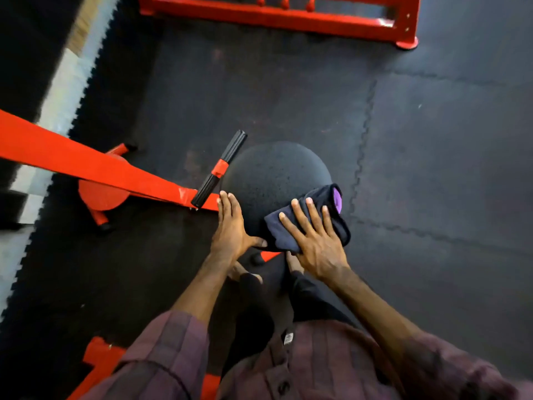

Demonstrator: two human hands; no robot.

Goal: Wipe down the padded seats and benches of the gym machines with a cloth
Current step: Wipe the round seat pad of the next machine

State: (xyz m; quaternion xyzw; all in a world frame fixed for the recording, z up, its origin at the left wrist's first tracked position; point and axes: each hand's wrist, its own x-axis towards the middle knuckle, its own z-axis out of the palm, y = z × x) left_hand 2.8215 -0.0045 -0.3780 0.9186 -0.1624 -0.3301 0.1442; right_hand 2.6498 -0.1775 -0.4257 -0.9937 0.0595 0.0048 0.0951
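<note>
dark interlocking rubber floor mats (432,168), pale strip of bare floor (62,90) seen along the left, red steel frames (277,15) parked around

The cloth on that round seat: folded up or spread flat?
Folded. The cloth lies in thick layers under the right hand, a purple inner face showing at its far end.

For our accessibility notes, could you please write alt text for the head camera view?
Seen from above, a person's right hand presses a dark cloth flat on a round black padded seat, while the left hand rests open against the seat's left edge. Red machine frames stand on black floor mats.
</note>
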